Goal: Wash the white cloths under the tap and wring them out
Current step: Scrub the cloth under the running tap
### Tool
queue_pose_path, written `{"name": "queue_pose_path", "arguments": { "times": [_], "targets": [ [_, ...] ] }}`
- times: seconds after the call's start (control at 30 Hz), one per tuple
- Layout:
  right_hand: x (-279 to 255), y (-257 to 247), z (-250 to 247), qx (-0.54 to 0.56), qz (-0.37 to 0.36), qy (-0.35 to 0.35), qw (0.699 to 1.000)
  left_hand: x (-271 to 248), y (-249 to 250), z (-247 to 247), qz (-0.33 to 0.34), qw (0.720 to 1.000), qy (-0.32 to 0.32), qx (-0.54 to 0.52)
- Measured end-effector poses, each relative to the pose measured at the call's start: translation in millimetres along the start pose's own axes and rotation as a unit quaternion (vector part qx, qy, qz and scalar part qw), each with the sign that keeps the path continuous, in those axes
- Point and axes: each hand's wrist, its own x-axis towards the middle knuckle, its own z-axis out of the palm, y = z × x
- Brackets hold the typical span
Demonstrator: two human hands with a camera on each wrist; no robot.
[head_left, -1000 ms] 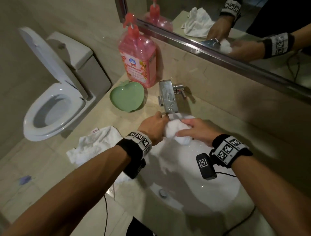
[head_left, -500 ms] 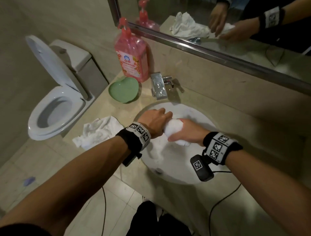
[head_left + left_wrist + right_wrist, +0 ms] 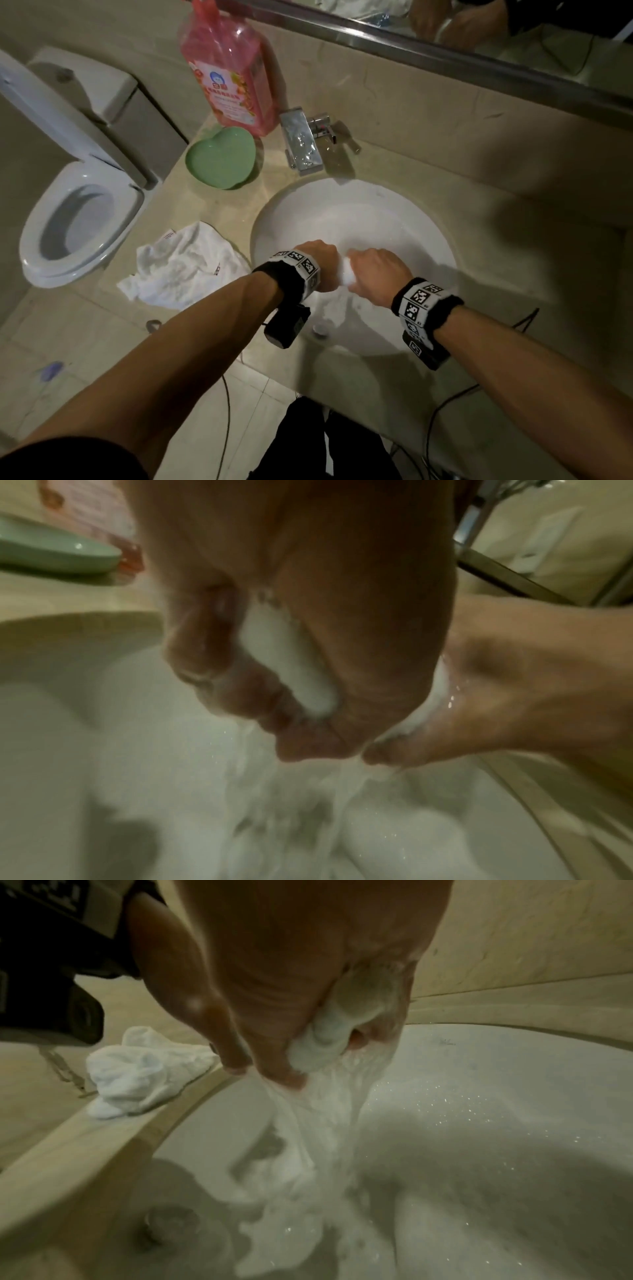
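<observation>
Both fists, left hand [image 3: 318, 263] and right hand [image 3: 376, 274], clamped on bunched, dripping white cloth [image 3: 346, 274] over sink [image 3: 394, 212]

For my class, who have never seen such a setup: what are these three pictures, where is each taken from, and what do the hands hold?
No machine here: a person wears three cameras. The head view looks down at a basin; the two wrist views look along each hand. The left hand and right hand both grip one wet white cloth, and water runs from it. On the counter lie a second white cloth, a green heart-shaped dish, a pink bottle and the tap.
</observation>
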Motion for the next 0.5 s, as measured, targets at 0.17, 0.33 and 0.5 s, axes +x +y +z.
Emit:
{"name": "queue_pose_path", "arguments": {
  "times": [0.17,0.33,0.5],
  "targets": [
    [-0.8,4.5,1.4,0.017,-0.032,0.034,0.999,2.8,-17.5,-1.5,0.034,0.992,-0.065,-0.103],
    [1.4,11.5,-24.1,0.181,-0.005,0.014,0.983,-17.1,-39.2,-24.1,0.074,0.987,-0.007,-0.145],
    [3.9,14.4,-53.2,0.497,0.145,-0.069,0.853,-50.5,-51.4,-35.0,0.134,0.963,0.226,-0.066]
  ]
}}
